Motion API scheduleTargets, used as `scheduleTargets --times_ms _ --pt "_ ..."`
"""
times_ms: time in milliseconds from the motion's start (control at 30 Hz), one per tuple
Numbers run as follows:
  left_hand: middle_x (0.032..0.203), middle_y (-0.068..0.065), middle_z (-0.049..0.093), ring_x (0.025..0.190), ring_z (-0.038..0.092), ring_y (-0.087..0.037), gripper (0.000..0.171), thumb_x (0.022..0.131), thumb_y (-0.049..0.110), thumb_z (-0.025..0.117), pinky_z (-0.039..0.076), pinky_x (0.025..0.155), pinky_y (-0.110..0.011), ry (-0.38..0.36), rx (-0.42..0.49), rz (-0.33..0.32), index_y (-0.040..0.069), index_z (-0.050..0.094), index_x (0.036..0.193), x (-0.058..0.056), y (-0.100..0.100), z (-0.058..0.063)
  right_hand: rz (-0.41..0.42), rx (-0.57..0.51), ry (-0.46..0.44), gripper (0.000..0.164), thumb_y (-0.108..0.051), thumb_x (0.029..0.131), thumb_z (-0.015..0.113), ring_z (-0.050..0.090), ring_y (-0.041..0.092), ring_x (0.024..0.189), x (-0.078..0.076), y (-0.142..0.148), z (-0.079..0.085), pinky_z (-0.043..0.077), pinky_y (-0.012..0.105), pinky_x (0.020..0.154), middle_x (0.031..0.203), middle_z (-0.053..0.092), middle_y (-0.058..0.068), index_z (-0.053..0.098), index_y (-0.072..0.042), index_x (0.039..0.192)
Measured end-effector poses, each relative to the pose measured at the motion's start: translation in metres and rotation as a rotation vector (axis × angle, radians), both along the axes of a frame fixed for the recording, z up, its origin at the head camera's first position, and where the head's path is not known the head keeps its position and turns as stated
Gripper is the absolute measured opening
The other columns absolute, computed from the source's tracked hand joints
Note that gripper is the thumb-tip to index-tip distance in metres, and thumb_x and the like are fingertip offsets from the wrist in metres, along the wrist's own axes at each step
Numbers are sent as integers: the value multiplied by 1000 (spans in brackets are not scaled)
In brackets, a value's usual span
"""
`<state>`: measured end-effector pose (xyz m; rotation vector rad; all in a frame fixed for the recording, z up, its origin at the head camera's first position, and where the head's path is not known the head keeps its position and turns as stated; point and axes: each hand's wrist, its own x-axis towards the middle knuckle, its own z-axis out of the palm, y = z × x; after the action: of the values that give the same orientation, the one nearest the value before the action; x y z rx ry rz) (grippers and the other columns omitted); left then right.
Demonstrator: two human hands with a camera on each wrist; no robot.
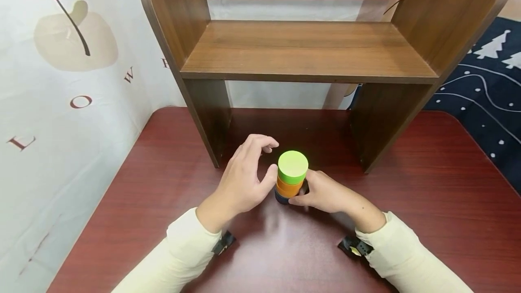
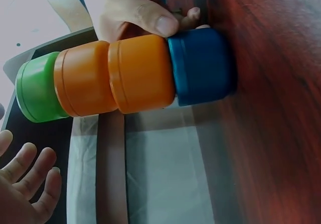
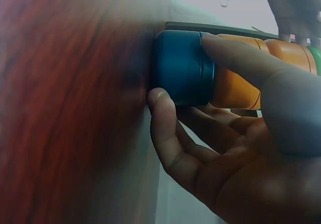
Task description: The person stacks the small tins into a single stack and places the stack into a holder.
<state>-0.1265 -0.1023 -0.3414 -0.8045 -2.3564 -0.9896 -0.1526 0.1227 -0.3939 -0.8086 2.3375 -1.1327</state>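
Observation:
A tower of round cup-like pieces stands upright on the table. At its bottom is a blue cup (image 3: 180, 66), then two orange cups (image 2: 143, 73) (image 2: 85, 78), with a green cup (image 1: 293, 166) on top. My right hand (image 1: 327, 192) holds the tower low down from the right. In the right wrist view its thumb lies on the blue cup by the lower orange one, and its fingers curl round the far side. My left hand (image 1: 246, 177) is raised on the tower's left, fingers apart and gently bent, its thumb close to the green cup. Whether that thumb touches is unclear.
A wooden shelf unit (image 1: 309, 51) stands on the red-brown table (image 1: 134, 202) behind the tower, its side panels to the left and right of the hands. Printed cloth (image 1: 81, 134) hangs along the left, and a dark blue cloth (image 1: 480, 98) on the right.

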Motion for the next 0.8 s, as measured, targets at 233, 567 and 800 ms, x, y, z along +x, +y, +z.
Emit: scheduleTargets --times_ms 233,567,800 --pt "122 -4 52 106 55 -15 39 86 20 60 49 88 -32 -34 -14 -11 11 51 123 2 4 -10 6 -2 -30 38 -17 86 79 65 20 54 1 1 -1 52 27 60 69 66 4 55 -10 115" --pt "122 -2 52 104 56 -14 39 85 24 62 50 83 -32 -14 -66 -16 13 53 121 1 1 -13 -17 19 -5 35 -13 82 81 64 18 55 0 0 -3 53 27 57 67 65 -2 60 -9 109" --pt "132 -6 50 99 62 -17 41 84 21 66 52 74 -32 62 -82 -83 14 55 123 1 0 -15 -24 -2 -24 35 -13 83 81 65 21 56 0 -1 -3 54 29 58 69 66 -1 59 -11 111"
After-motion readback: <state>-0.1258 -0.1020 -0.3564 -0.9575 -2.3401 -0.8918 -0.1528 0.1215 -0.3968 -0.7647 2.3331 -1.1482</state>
